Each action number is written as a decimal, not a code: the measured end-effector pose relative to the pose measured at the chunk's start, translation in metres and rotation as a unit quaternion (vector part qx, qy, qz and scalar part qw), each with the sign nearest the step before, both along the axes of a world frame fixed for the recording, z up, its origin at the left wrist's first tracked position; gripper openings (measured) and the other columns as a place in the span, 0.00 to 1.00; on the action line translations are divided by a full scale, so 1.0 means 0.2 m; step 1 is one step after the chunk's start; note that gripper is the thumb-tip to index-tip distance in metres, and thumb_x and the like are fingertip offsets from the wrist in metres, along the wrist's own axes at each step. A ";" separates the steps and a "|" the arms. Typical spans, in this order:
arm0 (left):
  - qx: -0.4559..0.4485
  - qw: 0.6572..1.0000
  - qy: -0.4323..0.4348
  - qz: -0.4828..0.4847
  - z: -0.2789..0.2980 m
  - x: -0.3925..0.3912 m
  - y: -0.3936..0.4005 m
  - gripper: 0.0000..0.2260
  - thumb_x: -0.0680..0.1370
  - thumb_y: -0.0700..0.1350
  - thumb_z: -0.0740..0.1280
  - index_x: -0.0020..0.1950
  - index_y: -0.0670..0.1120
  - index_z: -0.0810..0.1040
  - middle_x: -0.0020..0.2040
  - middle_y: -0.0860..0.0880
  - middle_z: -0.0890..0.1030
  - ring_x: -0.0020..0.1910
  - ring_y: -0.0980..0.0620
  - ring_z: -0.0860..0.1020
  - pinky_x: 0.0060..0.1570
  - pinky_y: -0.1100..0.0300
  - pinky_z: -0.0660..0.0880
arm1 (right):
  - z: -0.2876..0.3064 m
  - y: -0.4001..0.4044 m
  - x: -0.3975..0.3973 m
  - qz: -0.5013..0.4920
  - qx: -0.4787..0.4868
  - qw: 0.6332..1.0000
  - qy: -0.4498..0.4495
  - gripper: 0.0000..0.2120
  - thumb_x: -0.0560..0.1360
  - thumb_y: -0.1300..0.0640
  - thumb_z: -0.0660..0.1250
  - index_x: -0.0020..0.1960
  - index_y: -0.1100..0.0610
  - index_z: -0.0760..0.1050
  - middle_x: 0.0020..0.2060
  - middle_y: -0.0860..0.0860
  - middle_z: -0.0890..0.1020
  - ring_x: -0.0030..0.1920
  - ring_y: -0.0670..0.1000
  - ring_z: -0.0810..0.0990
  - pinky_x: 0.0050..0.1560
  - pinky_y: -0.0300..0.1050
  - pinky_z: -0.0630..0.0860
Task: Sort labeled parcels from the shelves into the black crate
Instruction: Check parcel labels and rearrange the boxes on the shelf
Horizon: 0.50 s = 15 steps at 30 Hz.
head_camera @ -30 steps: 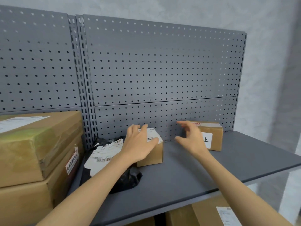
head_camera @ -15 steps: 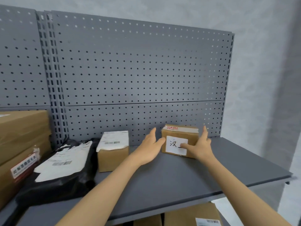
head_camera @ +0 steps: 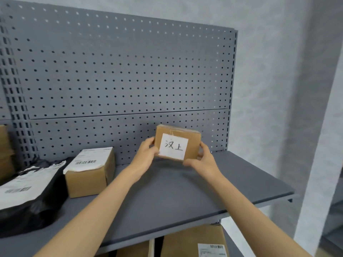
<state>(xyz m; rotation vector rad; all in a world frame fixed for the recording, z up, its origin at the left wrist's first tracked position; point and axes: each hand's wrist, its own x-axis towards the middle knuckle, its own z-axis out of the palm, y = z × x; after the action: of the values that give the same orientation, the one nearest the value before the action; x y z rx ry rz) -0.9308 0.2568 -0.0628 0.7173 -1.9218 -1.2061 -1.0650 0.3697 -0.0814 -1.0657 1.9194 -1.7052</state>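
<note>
Cardboard parcel point(head_camera: 193, 140) gripped by both hands, left point(head_camera: 146, 156) and right point(head_camera: 205, 161).

Both arms stretched fwd; left hand point(head_camera: 146, 158) & right hand point(head_camera: 203, 162) curl fingers round opposite sides of the small box point(head_camera: 191, 143), thumbs in front.

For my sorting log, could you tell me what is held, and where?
Small labelled box, gripped at its two ends: left hand, right hand.
</note>
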 end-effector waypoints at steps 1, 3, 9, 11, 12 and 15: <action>-0.008 1.000 0.024 -0.004 0.05 0.02 0.01 0.17 0.75 0.36 0.58 0.59 0.53 0.72 0.58 0.54 0.74 0.57 0.57 0.72 0.54 0.61 0.66 | 0.03 0.01 0.00 0.003 -0.030 0.999 -0.011 0.41 0.67 0.68 0.70 0.74 0.52 0.56 0.61 0.51 0.76 0.54 0.47 0.76 0.49 0.34 0.72; -0.014 0.998 0.058 -0.001 0.13 0.07 0.03 0.19 0.75 0.35 0.57 0.58 0.56 0.72 0.54 0.58 0.75 0.52 0.60 0.73 0.48 0.63 0.67 | 0.08 0.02 0.01 0.015 -0.077 0.997 -0.027 0.39 0.67 0.70 0.69 0.73 0.52 0.60 0.55 0.47 0.77 0.48 0.40 0.76 0.36 0.24 0.71; -0.038 0.994 0.098 0.026 0.19 0.24 0.03 0.21 0.74 0.34 0.61 0.65 0.50 0.71 0.54 0.58 0.77 0.54 0.57 0.74 0.46 0.67 0.70 | 0.13 0.03 0.07 0.051 -0.148 0.986 -0.053 0.34 0.68 0.76 0.66 0.70 0.55 0.66 0.52 0.51 0.80 0.45 0.43 0.78 0.35 0.28 0.76; -0.057 0.993 0.101 0.014 0.19 0.28 0.03 0.20 0.73 0.33 0.63 0.60 0.52 0.75 0.52 0.58 0.79 0.52 0.60 0.75 0.48 0.71 0.72 | 0.13 0.02 0.11 0.052 -0.167 0.983 -0.058 0.30 0.70 0.73 0.66 0.69 0.55 0.68 0.50 0.50 0.80 0.46 0.42 0.78 0.36 0.26 0.74; -0.065 0.993 0.098 0.008 0.18 0.29 0.03 0.20 0.73 0.34 0.65 0.59 0.54 0.75 0.53 0.59 0.78 0.52 0.63 0.75 0.48 0.71 0.71 | 0.12 0.02 0.13 0.053 -0.173 0.982 -0.059 0.28 0.71 0.71 0.67 0.68 0.54 0.69 0.48 0.48 0.81 0.46 0.39 0.78 0.35 0.24 0.73; -0.070 0.994 0.079 0.001 0.16 0.34 0.01 0.22 0.73 0.39 0.68 0.61 0.60 0.72 0.55 0.65 0.74 0.54 0.63 0.75 0.47 0.68 0.69 | 0.11 0.01 0.17 0.071 -0.177 0.979 -0.071 0.26 0.72 0.68 0.68 0.68 0.52 0.70 0.46 0.41 0.79 0.47 0.36 0.76 0.36 0.24 0.73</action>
<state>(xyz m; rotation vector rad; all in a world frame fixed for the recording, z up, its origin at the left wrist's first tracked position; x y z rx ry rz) -0.8633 0.2598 -0.0299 0.5332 -1.8521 -1.0816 -1.0303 0.3718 -0.0591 -1.1355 1.4487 -2.0256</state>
